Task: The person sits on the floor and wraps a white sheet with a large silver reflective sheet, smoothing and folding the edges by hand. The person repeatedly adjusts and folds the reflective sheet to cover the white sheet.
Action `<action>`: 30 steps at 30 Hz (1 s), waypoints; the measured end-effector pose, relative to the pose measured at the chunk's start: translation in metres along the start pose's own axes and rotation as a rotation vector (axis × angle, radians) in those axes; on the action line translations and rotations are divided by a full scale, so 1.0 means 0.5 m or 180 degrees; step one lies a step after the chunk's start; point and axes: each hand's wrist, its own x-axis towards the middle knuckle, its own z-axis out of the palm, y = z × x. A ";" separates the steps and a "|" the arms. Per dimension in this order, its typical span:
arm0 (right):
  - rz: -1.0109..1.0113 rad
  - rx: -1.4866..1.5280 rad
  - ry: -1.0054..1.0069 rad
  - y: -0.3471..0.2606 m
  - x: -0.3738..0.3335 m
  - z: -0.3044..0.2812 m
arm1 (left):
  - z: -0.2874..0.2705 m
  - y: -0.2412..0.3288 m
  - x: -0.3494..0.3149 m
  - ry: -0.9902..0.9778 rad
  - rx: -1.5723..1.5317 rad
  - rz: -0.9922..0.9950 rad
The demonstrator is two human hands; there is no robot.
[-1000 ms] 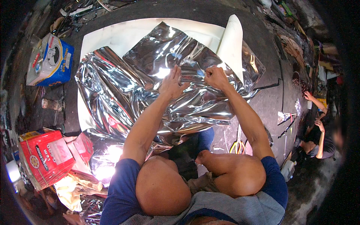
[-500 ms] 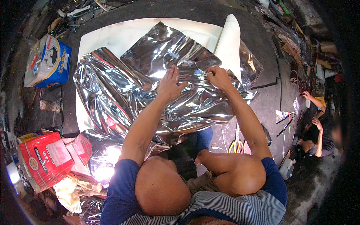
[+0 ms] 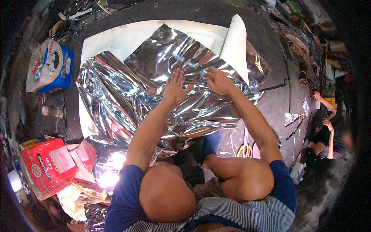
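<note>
A large crumpled sheet of shiny silver film (image 3: 116, 87) lies in front of me over a white sheet (image 3: 106, 36). My left hand (image 3: 176, 88) rests flat on the film, its fingers stretched forward and held side by side. Just right of it, my right hand (image 3: 219, 82) is on the film with its fingers bent together. Small blue patches show on the film near both hands, one right at the right fingertips. What those fingers grip, if anything, is too small to make out.
A rolled white piece (image 3: 235, 48) stands at the far right of the sheet. Scissors with yellow handles (image 3: 244, 150) lie near my right knee. To the left are a blue and white container (image 3: 58, 65), a glass jar (image 3: 52, 111) and a red box (image 3: 44, 166). Another person (image 3: 328, 135) sits at far right.
My right hand has shifted slightly left and forward over the film, toward the blue patch. The film's folds beside it have changed shape. My left hand stays in place.
</note>
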 end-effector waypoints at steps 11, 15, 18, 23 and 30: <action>-0.0350 -0.0583 -0.1492 0.016 0.080 -0.026 | -0.007 -0.005 -0.002 -0.0042 0.0110 -0.0172; -0.0918 -0.0885 -0.1086 0.032 0.062 -0.005 | -0.012 0.005 0.000 -0.0146 0.0102 -0.0164; -0.0675 -0.0865 -0.1129 0.016 0.059 -0.014 | -0.011 0.004 -0.001 -0.0176 0.0163 -0.0154; 0.0095 0.0310 -0.0720 -0.001 0.030 -0.050 | -0.021 0.008 -0.010 -0.0193 0.0256 -0.0091; 0.0268 0.1398 0.0019 -0.002 -0.003 -0.049 | -0.030 0.011 -0.016 -0.0079 0.0119 -0.0088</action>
